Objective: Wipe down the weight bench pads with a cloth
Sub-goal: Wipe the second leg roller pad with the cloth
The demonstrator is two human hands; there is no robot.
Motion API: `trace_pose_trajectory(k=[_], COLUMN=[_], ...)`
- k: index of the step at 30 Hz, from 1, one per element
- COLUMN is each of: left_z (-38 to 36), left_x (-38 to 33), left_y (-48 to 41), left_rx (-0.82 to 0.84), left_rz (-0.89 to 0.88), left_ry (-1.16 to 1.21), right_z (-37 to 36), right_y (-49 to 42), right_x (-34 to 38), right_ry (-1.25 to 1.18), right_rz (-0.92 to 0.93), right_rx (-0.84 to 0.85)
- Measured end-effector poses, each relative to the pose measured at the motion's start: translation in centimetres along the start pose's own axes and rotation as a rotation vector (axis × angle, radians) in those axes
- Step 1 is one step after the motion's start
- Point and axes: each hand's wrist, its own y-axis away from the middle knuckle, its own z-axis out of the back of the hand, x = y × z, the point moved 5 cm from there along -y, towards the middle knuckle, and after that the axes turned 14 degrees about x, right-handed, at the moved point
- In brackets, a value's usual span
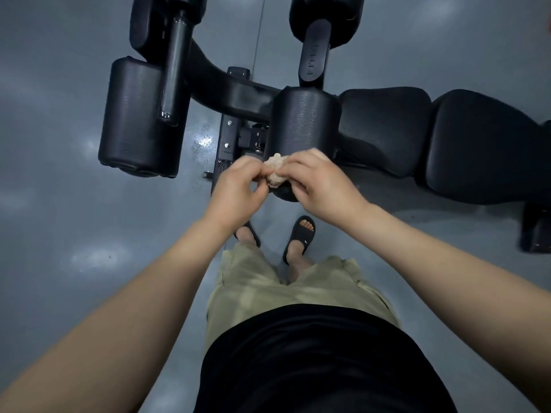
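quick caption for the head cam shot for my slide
A person's left hand and right hand bunch a pale cloth over a black roller pad of the weight bench.

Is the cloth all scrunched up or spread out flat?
Scrunched up. The cloth is a small crumpled wad pinched between the left hand and right hand, just above the roller pad.

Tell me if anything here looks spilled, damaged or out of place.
A glistening speckled patch on the floor, beside the bench base, looks like wet drops, though it may be glare. Nothing else stands out: left hand and right hand hold the crumpled cloth.
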Motion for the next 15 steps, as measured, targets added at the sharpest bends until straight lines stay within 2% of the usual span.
trace_pose_trajectory(k=[4, 10, 15], left_z=[-1.1, -3.8, -4.0], left_x=[-2.1, -5.9, -6.5], left_y=[-0.2, -2.0, -0.3], left_rx=[0.044, 0.218, 0.278], left_rz=[-0.078, -0.246, -0.246], left_ry=[-0.033, -0.261, -0.319], right_z=[-0.1, -0.3, -0.7], right_y=[2.6, 6.1, 6.5], right_x=[-0.8, -2.5, -2.1], right_ry=[-0.058, -0.224, -0.296], right_rz=[-0.082, -0.258, -0.183], right_rx=[-0.090, -0.168, -0.076])
